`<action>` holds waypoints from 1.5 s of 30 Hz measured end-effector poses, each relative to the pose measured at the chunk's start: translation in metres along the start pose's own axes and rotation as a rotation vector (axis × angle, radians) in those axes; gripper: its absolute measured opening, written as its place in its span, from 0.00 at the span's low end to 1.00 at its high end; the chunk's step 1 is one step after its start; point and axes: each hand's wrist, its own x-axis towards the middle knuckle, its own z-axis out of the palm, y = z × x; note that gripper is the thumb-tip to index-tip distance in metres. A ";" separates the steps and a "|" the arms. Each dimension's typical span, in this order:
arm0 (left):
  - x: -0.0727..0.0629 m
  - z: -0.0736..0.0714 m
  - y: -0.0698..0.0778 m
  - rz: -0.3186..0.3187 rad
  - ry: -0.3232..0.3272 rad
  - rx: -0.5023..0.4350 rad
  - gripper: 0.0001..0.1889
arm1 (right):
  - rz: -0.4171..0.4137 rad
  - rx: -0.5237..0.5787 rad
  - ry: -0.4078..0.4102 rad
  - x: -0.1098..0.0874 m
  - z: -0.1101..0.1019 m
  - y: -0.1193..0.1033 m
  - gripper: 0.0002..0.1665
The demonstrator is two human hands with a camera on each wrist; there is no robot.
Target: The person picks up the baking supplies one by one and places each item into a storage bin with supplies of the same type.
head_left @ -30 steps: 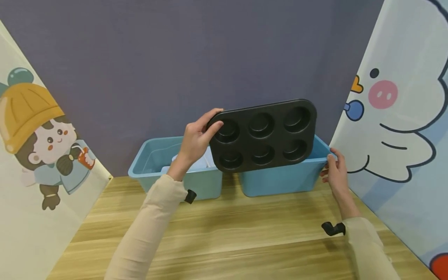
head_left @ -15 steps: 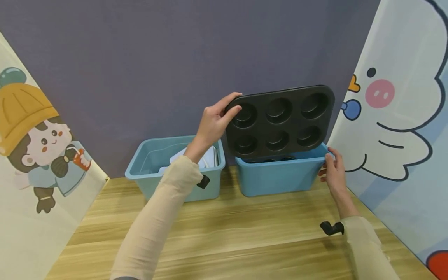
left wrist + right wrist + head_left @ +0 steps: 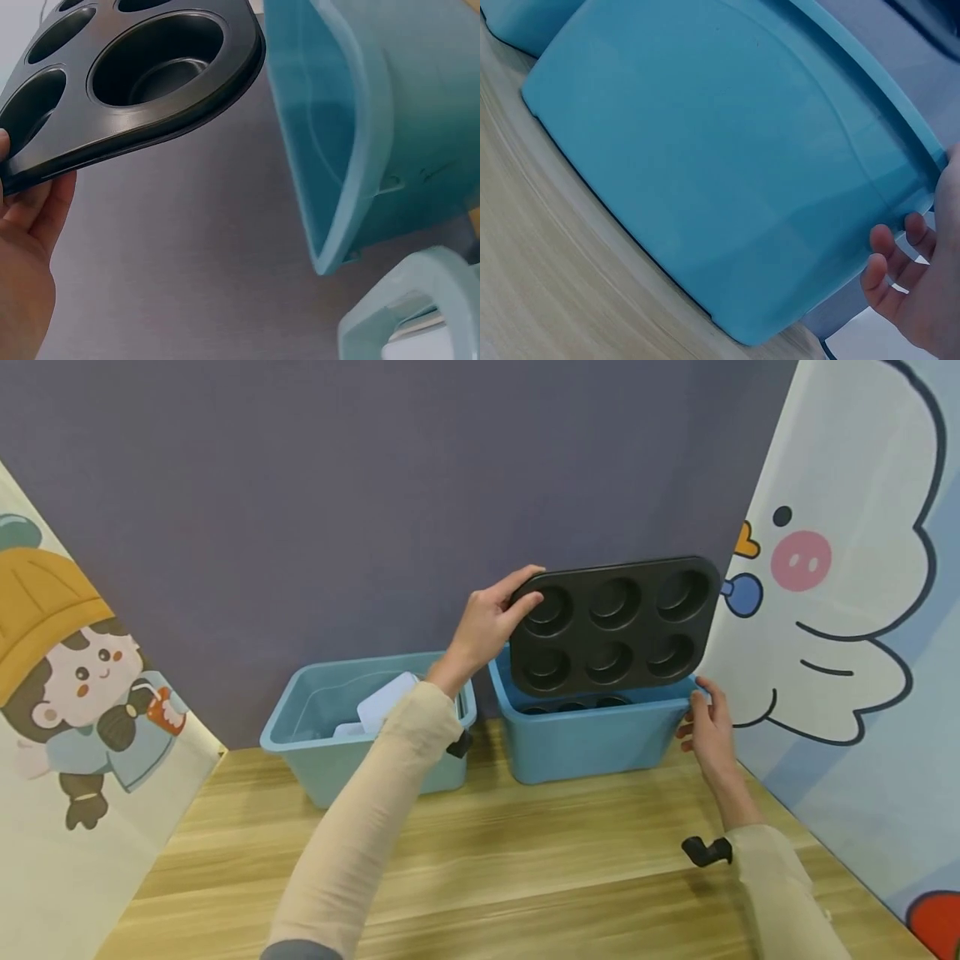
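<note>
My left hand (image 3: pixel 486 625) pinches a black six-cup muffin pan (image 3: pixel 613 634) by its upper left corner, thumb on the face and fingers behind. The pan stands tilted on its long side, cups facing me, its lower edge overlapping the mouth of the right blue bin (image 3: pixel 585 745). In the left wrist view, the pan (image 3: pixel 97 127) hangs beside the bin's rim (image 3: pixel 375 112). My right hand (image 3: pixel 712 731) grips that bin's right front corner at the rim; in the right wrist view its lower fingers (image 3: pixel 885 289) curl near the bin wall. Dark round cup shapes show inside the bin.
Left of it stands a paler blue-green bin (image 3: pixel 330 768) with white plastic pieces (image 3: pixel 384 700) inside. Both bins rest on a wood-grain table (image 3: pixel 555 852) against a dark grey back wall (image 3: pixel 390 502). Side panels with cartoon figures (image 3: pixel 825 610) border the space.
My left hand has carried the muffin pan to the right, up, then slightly down over the right bin. The right hand keeps its place on the rim. The head view has shifted slightly.
</note>
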 end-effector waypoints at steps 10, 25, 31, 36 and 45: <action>-0.008 0.020 -0.023 -0.151 -0.068 0.105 0.20 | -0.005 0.016 -0.001 -0.003 0.002 -0.003 0.34; -0.028 0.055 -0.047 -0.270 -0.218 0.120 0.19 | 0.037 0.043 0.017 -0.007 0.003 -0.012 0.34; -0.032 0.064 -0.050 -0.292 -0.276 0.161 0.22 | 0.014 0.044 0.013 -0.001 0.004 -0.002 0.33; -0.033 0.069 -0.052 -0.357 -0.338 0.205 0.25 | 0.012 0.056 0.005 -0.008 0.005 -0.016 0.33; -0.035 0.073 -0.056 -0.446 -0.411 0.256 0.27 | 0.019 0.024 0.010 -0.011 0.006 -0.022 0.34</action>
